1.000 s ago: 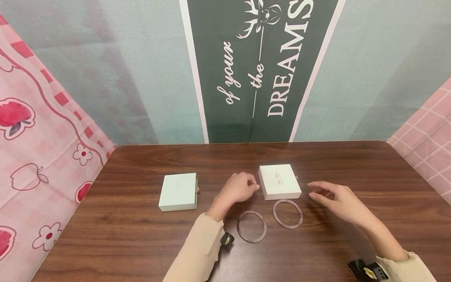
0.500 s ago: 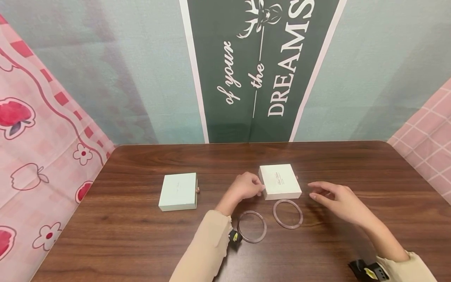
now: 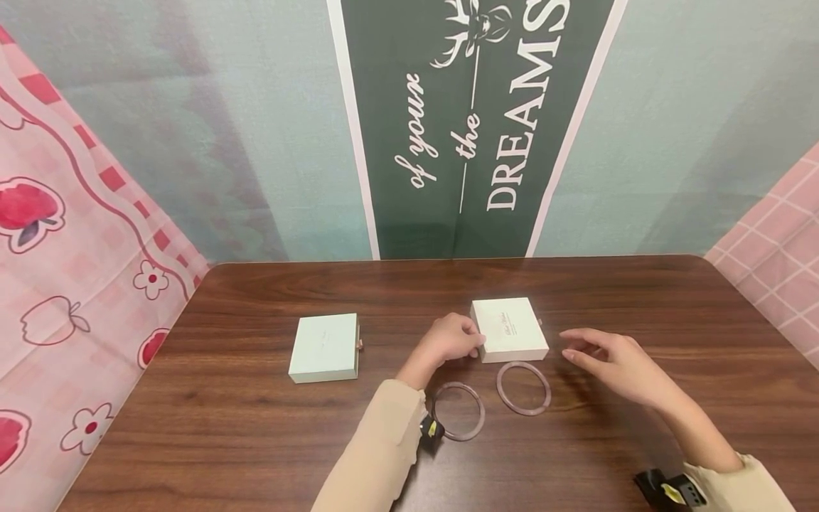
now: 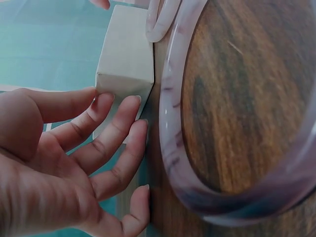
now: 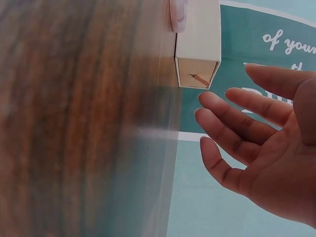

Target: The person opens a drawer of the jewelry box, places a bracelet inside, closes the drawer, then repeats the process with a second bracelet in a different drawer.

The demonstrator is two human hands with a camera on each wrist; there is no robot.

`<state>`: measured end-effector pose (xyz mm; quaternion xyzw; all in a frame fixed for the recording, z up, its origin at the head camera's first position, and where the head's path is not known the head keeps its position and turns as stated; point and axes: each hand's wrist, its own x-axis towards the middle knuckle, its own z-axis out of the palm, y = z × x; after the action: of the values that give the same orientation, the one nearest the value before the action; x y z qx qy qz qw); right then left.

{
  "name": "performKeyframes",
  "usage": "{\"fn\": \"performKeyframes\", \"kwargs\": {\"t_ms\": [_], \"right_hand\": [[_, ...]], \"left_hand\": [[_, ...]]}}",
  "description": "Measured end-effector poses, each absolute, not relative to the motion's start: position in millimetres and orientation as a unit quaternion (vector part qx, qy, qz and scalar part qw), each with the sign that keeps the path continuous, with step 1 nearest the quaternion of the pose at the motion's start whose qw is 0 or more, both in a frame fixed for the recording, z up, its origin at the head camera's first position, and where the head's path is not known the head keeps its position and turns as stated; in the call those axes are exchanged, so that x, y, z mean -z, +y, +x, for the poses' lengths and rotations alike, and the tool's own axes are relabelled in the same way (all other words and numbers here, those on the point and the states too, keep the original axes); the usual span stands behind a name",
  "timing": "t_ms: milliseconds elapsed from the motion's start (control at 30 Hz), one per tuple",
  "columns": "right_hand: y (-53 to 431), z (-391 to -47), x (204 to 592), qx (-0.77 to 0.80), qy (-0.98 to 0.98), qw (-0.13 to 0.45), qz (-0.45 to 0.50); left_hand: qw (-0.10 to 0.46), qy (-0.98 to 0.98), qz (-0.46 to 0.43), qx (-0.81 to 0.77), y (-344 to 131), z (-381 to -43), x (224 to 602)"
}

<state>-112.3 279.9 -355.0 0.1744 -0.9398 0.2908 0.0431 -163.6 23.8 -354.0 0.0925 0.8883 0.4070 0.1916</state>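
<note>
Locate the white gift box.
In the head view, the white gift box sits right of centre, between the left hand and right hand, just beyond a bangle.

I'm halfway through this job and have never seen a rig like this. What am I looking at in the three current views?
There's no robot here: a person is working with two bare hands. The wide view comes from a head camera looking forward and down; each close-up comes from a camera worn on one wrist.

On the brown wooden table lie a white box with printing on top, a pale green box further left, and two pinkish rings like bangles: the left ring and the right ring.

The left hand has its fingertips at the white box's left side, apparently touching it. The right hand is apart from the box, near the end with a small tab. Neither hand grips anything.
</note>
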Motion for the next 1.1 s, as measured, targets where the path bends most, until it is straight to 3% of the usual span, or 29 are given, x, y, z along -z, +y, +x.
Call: {"fn": "performKeyframes", "kwargs": {"t_ms": [267, 500, 667, 1100], "right_hand": [[283, -125, 344, -0.318, -0.934, -0.026, 0.16], [292, -144, 340, -0.423, -0.884, -0.135, 0.147], [296, -153, 345, -0.49, -0.846, -0.183, 0.106], [295, -157, 350, -0.515, -0.83, -0.201, 0.074]], "left_hand": [[0.191, 0.886, 0.087, -0.413, 23, -165, 355], [0.196, 0.884, 0.084, -0.417, 22, -166, 355], [0.2, 0.881, 0.081, -0.422, 22, -166, 355], [0.199, 0.881, 0.083, -0.422, 24, -166, 355]]}}
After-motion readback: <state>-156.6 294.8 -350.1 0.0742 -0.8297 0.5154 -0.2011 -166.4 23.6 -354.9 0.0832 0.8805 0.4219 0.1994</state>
